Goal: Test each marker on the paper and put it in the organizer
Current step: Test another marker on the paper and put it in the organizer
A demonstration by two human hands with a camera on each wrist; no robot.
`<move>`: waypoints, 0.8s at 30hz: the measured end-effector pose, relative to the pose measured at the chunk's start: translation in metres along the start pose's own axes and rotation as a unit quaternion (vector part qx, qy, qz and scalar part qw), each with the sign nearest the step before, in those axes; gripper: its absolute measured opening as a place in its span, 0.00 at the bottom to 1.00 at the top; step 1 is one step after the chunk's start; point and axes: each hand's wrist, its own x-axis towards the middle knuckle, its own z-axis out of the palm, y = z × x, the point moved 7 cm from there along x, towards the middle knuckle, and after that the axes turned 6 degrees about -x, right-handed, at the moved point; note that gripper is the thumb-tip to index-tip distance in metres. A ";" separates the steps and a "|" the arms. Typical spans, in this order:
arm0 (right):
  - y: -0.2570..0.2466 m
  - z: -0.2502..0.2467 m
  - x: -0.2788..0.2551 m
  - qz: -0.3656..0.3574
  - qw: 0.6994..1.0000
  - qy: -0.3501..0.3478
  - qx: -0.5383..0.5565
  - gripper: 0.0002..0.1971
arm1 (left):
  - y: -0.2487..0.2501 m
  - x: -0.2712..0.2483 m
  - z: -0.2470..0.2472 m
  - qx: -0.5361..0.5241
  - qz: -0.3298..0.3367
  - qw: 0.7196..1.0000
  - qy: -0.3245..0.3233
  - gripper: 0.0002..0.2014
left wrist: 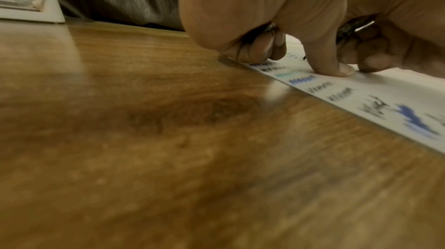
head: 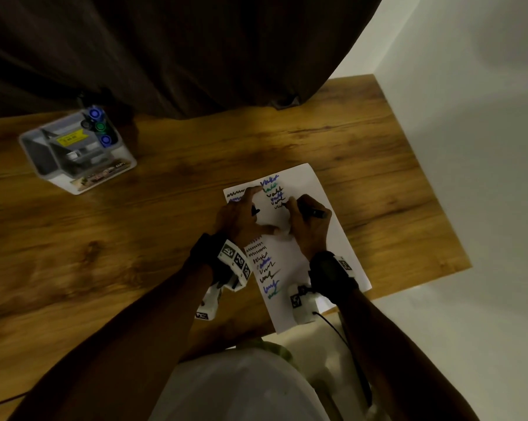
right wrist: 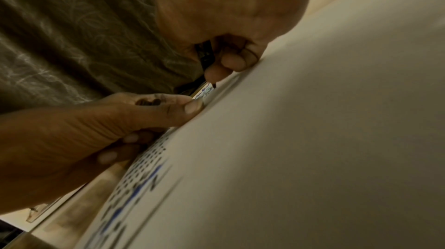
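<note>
Black marker (head: 309, 210) gripped pen-style in the right hand (head: 309, 221), tip on the paper (head: 323, 238) near the table's (head: 135, 238) right edge, left hand (head: 241, 215) clutching the cap (head: 255, 211) while steadying the sheet, organizer (head: 77, 147) waiting far-left.

A broad stretch of bare wooden surface (head: 171, 214) is lying open between the white scribbled sheet of paper (head: 326, 238) and the clear plastic organizer box (head: 77, 153), which is sitting well apart at the far left. A dark brown curtain (head: 180, 56) is hanging along the far edge, just behind the organizer. Both hands are crowding the middle of the paper.
</note>
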 end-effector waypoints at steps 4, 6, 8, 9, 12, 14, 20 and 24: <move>0.003 -0.001 -0.003 0.008 1.000 -0.004 0.012 0.15 | -0.001 0.000 0.001 -0.016 -0.007 1.000 -0.004 0.51; 0.005 -0.001 -0.002 0.021 1.000 0.002 0.015 0.15 | -0.001 0.000 0.001 -0.023 -0.010 1.000 -0.008 0.51; 0.004 -0.001 0.000 0.027 0.999 0.010 0.019 0.15 | 0.001 0.000 0.000 -0.013 -0.006 1.000 -0.007 0.53; 0.003 -0.001 0.001 0.029 0.999 0.010 0.017 0.15 | 0.002 -0.001 0.000 -0.003 -0.003 1.000 -0.008 0.53; 0.003 -0.003 -0.001 0.036 0.999 -0.003 0.022 0.15 | 0.002 -0.001 0.000 -0.005 -0.012 1.000 -0.011 0.53; 0.000 -0.004 -0.002 0.034 0.999 -0.010 0.028 0.15 | 0.004 -0.002 -0.001 -0.008 -0.007 1.000 -0.009 0.52; -0.006 -0.013 0.001 0.107 0.990 0.008 0.088 0.12 | 0.009 -0.005 -0.003 0.008 -0.009 1.000 -0.020 0.53; -0.028 -0.009 0.005 0.106 0.989 -0.048 0.092 0.13 | 0.010 -0.005 -0.009 0.037 -0.013 0.999 -0.020 0.52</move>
